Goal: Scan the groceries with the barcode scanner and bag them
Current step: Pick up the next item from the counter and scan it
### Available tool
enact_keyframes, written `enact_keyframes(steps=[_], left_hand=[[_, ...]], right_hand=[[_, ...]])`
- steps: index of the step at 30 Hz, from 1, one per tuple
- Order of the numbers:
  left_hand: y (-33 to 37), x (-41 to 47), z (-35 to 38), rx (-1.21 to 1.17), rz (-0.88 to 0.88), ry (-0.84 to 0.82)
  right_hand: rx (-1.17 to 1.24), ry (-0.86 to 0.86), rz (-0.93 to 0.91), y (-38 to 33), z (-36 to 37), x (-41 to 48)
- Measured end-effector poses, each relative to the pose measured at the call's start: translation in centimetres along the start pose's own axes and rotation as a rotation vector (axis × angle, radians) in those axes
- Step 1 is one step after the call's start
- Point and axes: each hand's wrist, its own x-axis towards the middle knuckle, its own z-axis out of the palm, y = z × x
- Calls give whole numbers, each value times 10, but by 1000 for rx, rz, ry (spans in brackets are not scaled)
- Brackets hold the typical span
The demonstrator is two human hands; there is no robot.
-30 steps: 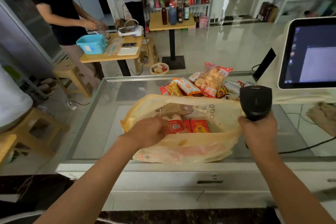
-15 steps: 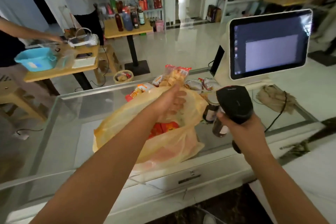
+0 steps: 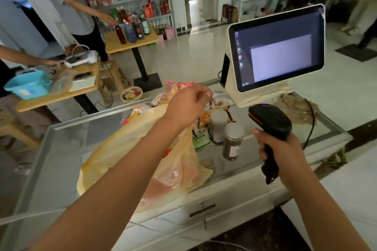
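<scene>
A: Which step are we tagging here?

B: We call it the reach for the next grocery. Left hand (image 3: 186, 106) is out past the yellow bag (image 3: 142, 161), over the pile of snack packets (image 3: 219, 98) at the far side of the glass bench (image 3: 67, 149). Fingers are curled in, nearly closed. We can't tell if it has pinched a packet or is just arriving; the hand is blurred.

A: Right hand?

B: Right hand (image 3: 282, 153) is wrapped tight round the handle of the barcode scanner (image 3: 270, 122), head up, pointing roughly toward the pile. Cable runs off to the right.

A: And the goods?

B: Some red packs sit inside the bag, which lies slumped on the bench near us with its mouth toward the pile. Unbagged: the snack packets behind it, plus two jars (image 3: 232, 140) standing just right of the bag, between bag and scanner. Screen (image 3: 277, 47) sits behind them.

A: Next move?

B: Our guess: lift one packet clear, turn its barcode to the scanner, trigger, then drop it in. The bag mouth looks floppy, so it may need holding open. We'd say the task is part done, several items left.
</scene>
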Motion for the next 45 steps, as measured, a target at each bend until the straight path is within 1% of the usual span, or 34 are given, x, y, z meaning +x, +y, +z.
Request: enact_keyframes(steps=[1, 3, 5, 6, 8, 9, 10, 11, 12, 14, 16, 18, 21, 23, 25, 27, 29, 31, 32, 33, 34, 36, 38, 41, 45], left_hand=[[9, 2, 7, 47, 40, -65], [15, 3, 20, 97, 68, -106], [18, 4, 31, 150, 14, -104], [20, 5, 36, 239, -30, -121], [15, 9, 48, 509, -183, -264], [9, 10, 55, 630, -270, -375], [2, 8, 63, 702, -350, -493], [-7, 5, 74, 731, -412, -593], [-17, 1, 84, 746, -453, -656], [-33, -7, 104, 785, -496, -721], [-45, -12, 120, 862, -488, -762], [-53, -15, 131, 915, -452, -758], [-61, -16, 137, 917, -389, -656], [-58, -14, 131, 892, -391, -554], [-53, -11, 114, 793, -459, -421], [-46, -8, 84, 541, -581, -222], [-35, -5, 48, 138, -716, 37], [-19, -4, 13, -348, -815, 293], [-10, -5, 0, -568, -847, 359], [-1, -5, -11, -753, -855, 381], [9, -6, -20, -886, -851, 386], [31, -9, -29, -1045, -834, 378], [58, -15, -25, -1154, -810, 338], [89, -29, 4, -1254, -773, 299], [100, -44, 29, -1243, -730, 219]], right_hand=[[9, -18, 9, 0, -4, 5], [24, -43, 19, 4, -11, 15], [38, -60, 35, 10, -20, 25], [46, -73, 42, 12, -23, 31], [66, -98, 50, 17, -29, 41], [70, -111, 56, 18, -30, 44], [71, -128, 66, 19, -31, 47], [65, -146, 76, 19, -32, 50], [54, -163, 82, 19, -33, 53], [31, -192, 87, 18, -33, 56], [27, -208, 88, 16, -33, 58], [12, -206, 89, 15, -31, 60], [-21, -223, 92, 15, -30, 62], [-31, -233, 85, 15, -29, 61], [-28, -233, 72, 12, -30, 61], [-31, -239, 54, 7, -31, 60], [-12, -239, 30, -2, -28, 59], [1, -253, -19, -14, -22, 56], [-5, -266, -49, -20, -19, 54], [-14, -275, -78, -26, -15, 51], [-20, -274, -104, -31, -10, 47], [4, -248, -159, -40, -2, 39], [44, -235, -226, -48, 7, 30], [68, -241, -315, -52, 15, 24], [125, -217, -356, -58, 14, 20]])
